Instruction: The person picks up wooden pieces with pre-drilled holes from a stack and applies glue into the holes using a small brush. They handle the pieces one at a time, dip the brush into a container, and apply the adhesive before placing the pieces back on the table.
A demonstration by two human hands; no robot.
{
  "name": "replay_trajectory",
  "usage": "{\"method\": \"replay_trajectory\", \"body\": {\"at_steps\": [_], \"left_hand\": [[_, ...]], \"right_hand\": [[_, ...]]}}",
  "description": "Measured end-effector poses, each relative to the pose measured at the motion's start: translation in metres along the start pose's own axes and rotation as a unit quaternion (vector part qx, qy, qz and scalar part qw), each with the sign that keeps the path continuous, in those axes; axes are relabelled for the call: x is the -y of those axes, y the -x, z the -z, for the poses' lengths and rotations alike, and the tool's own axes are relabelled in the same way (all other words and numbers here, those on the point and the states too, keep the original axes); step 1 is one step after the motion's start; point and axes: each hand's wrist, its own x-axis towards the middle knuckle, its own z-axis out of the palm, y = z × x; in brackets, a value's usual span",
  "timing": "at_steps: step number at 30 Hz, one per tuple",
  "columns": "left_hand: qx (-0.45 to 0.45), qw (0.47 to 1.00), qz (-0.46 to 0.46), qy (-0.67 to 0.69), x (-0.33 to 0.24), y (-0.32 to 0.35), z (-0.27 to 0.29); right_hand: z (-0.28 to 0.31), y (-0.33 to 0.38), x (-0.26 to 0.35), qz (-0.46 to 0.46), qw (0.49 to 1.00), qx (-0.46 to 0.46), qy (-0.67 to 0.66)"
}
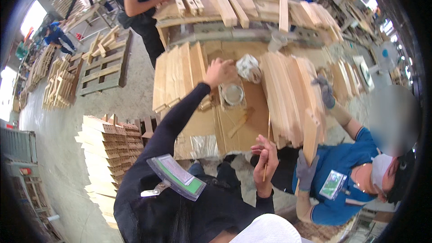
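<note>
My left hand [220,72] reaches over the cardboard-covered table [220,132], beside a row of light wooden slats [177,74]. Its fingers look loosely apart, and I see nothing held in them. Just below that hand stands a round tub [233,94] with pale contents. A crumpled white plastic bag [249,68] lies to the right of my fingers. Nearer to me, my right hand [264,159] is closed around a thin wooden stick [265,171], held upright; whether it ends in bristles I cannot tell. A second stack of slats [290,94] lies just beyond it.
At the right, a co-worker in blue with grey gloves [307,171] holds a wooden piece [310,137] against the stack. Another bench with wood [222,6] and a person in black [135,6] are beyond. Piled wooden parts [101,162] stand left; a pallet [105,67] lies farther off.
</note>
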Motion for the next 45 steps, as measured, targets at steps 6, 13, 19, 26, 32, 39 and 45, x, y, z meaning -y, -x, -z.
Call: {"method": "replay_trajectory", "body": {"at_steps": [6,13,19,26,32,39,45], "left_hand": [[0.037,0.910,0.184,0.369,-0.044,0.110,0.077],[-0.043,0.782,0.256,0.566,-0.083,0.210,0.183],[-0.141,0.800,0.198,0.548,-0.073,0.225,0.229],[-0.241,0.858,0.139,0.431,-0.091,0.255,0.259],[-0.297,0.866,0.110,0.388,-0.130,0.285,0.254],[-0.284,0.904,0.056,0.314,-0.188,0.319,0.249],[-0.311,0.917,0.048,0.245,-0.225,0.359,0.268]], "right_hand": [[-0.030,-0.030,0.013,0.017,0.998,0.064,-0.019],[-0.118,-0.019,0.027,0.043,0.973,0.227,-0.018],[-0.191,0.014,0.061,0.068,0.970,0.202,-0.119],[-0.198,0.038,0.084,0.079,0.965,0.217,-0.123],[-0.167,0.072,0.102,0.104,0.972,0.190,-0.086],[-0.127,0.123,0.104,0.077,0.982,0.148,-0.092],[-0.119,0.172,0.121,0.047,0.966,0.146,-0.208]]}}
